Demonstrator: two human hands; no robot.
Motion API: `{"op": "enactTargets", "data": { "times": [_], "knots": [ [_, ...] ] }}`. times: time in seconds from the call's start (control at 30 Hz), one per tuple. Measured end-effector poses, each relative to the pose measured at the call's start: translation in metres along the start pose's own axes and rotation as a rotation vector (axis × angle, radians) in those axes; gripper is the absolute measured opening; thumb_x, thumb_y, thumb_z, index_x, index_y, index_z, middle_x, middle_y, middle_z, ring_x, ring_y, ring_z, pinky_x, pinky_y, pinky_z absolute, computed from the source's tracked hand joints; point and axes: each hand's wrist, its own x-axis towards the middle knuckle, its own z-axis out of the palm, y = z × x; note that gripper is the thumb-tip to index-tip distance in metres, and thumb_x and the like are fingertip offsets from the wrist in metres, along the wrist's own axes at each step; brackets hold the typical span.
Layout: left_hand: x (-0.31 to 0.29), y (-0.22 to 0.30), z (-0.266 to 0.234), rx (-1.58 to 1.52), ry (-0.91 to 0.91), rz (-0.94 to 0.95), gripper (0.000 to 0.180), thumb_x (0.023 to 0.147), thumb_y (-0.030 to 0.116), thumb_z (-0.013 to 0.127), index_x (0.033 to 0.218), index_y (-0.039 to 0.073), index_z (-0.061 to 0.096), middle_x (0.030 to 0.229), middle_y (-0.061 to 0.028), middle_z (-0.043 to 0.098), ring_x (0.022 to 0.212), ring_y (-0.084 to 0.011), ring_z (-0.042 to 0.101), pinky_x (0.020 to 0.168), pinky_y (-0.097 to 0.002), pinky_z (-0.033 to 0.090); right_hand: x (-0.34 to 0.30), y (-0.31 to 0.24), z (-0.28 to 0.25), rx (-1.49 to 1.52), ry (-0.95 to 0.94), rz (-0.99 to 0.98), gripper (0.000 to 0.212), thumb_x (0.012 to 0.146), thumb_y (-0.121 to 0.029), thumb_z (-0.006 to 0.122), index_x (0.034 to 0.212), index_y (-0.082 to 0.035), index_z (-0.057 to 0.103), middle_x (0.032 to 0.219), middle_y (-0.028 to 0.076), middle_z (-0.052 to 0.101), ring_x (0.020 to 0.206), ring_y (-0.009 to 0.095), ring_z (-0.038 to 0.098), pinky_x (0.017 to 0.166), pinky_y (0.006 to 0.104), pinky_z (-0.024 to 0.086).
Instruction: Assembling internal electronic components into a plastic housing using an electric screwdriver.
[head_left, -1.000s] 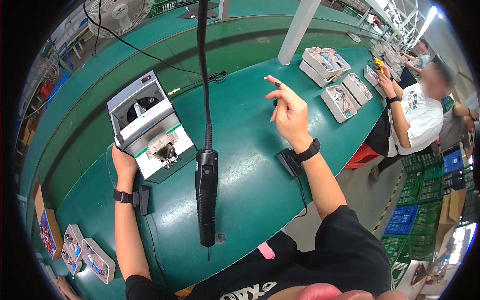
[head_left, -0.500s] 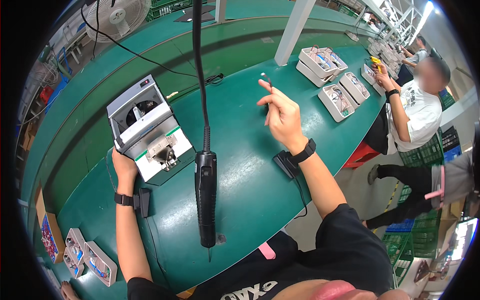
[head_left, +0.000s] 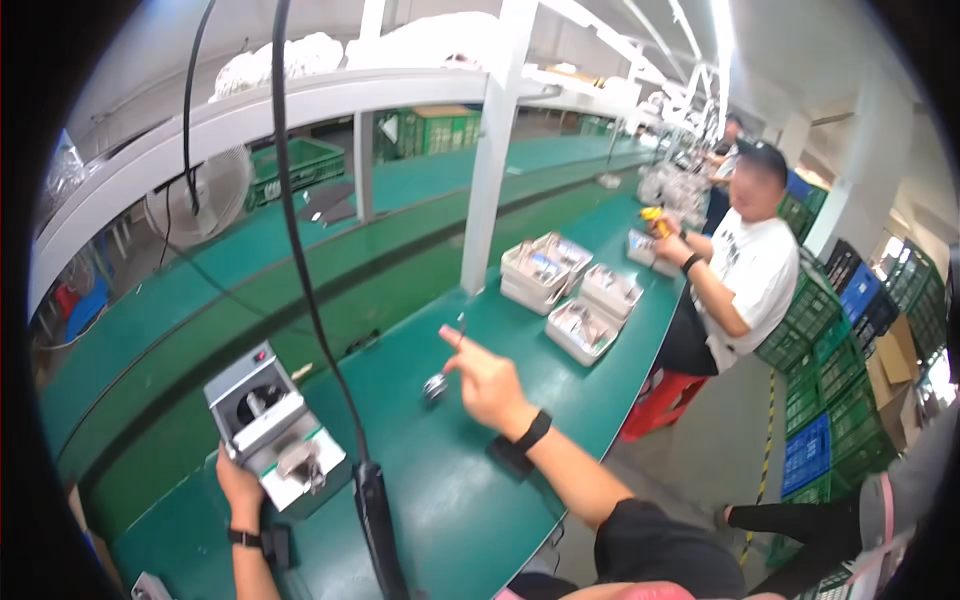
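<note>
My left hand (head_left: 238, 487) lies against the near left side of a grey screw feeder (head_left: 255, 400). Its fingers are mostly hidden by that box, so their grip does not show. Over the middle of the bench, my right hand (head_left: 490, 388) is closed, with its index finger pointing out. A thin lead with a small tip (head_left: 461, 322) rises past that finger. By the other fingertips is a small round silvery part (head_left: 434, 388), blurred; it seems to belong with the lead. Between my hands hangs a black electric screwdriver (head_left: 374, 525) on its cord.
Pale trays with wired parts (head_left: 583, 333) stand farther right along the green bench (head_left: 440, 500). Beyond them a person (head_left: 740, 265) on a red stool (head_left: 668, 405) holds a yellow tool (head_left: 655, 222). A white post (head_left: 493, 170) rises from the bench's far edge.
My view has tilted up and shifted, showing more of the shelf and room. The silvery part now shows by my right fingers. My left hand stays at the screw feeder.
</note>
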Motion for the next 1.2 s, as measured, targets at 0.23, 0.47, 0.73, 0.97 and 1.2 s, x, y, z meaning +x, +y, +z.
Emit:
{"op": "enactTargets", "data": {
  "times": [0.23,0.47,0.73,0.97,1.2],
  "knots": [
    [0.001,-0.003,-0.010,0.110,0.020,0.012,0.036,0.083,-0.007,0.057,0.119,-0.005,0.060,0.111,-0.0241,0.070,0.105,-0.0361,0.068,0.091,-0.0403,0.050,-0.004,-0.026,-0.004,0.027,-0.115,0.063,0.022,0.075,0.011,0.051,0.082,-0.005,0.064,0.129,0.014,0.066,0.078,0.029,0.071,0.061,0.0346,0.055],
    [0.000,0.005,-0.010,0.125,-0.015,-0.011,0.035,0.084,-0.007,0.057,0.119,-0.004,0.060,0.111,-0.0237,0.070,0.105,-0.0358,0.068,0.091,-0.0400,0.051,-0.005,-0.032,0.005,0.151,-0.144,-0.107,0.018,0.076,0.011,0.053,0.080,-0.003,0.063,0.128,0.014,0.066,0.069,0.026,0.068,0.054,0.0323,0.050],
    [-0.002,-0.002,-0.013,0.122,-0.011,-0.020,0.035,0.084,-0.007,0.057,0.119,-0.004,0.060,0.111,-0.0239,0.070,0.105,-0.0365,0.068,0.091,-0.0399,0.051,-0.005,-0.018,-0.001,0.115,0.083,0.048,0.022,0.079,0.014,0.050,0.084,-0.001,0.065,0.128,0.020,0.066,0.077,0.027,0.071,0.062,0.0298,0.051],
    [0.001,-0.002,-0.011,0.126,-0.014,0.017,0.034,0.084,-0.007,0.056,0.117,-0.004,0.061,0.112,-0.0235,0.070,0.105,-0.0358,0.068,0.091,-0.0397,0.051,-0.005,-0.014,0.006,0.161,0.067,0.026,0.023,0.078,0.015,0.049,0.085,0.000,0.065,0.127,0.021,0.066,0.073,0.025,0.068,0.061,0.0295,0.050],
    [0.000,-0.003,-0.013,0.144,-0.030,0.002,0.035,0.084,-0.008,0.055,0.118,-0.005,0.061,0.112,-0.0225,0.070,0.106,-0.0335,0.068,0.092,-0.0391,0.050,-0.005,-0.025,-0.002,0.266,-0.002,0.023,0.023,0.078,0.016,0.049,0.084,0.001,0.065,0.128,0.021,0.066,0.066,0.021,0.064,0.060,0.0277,0.048]
  ]
}}
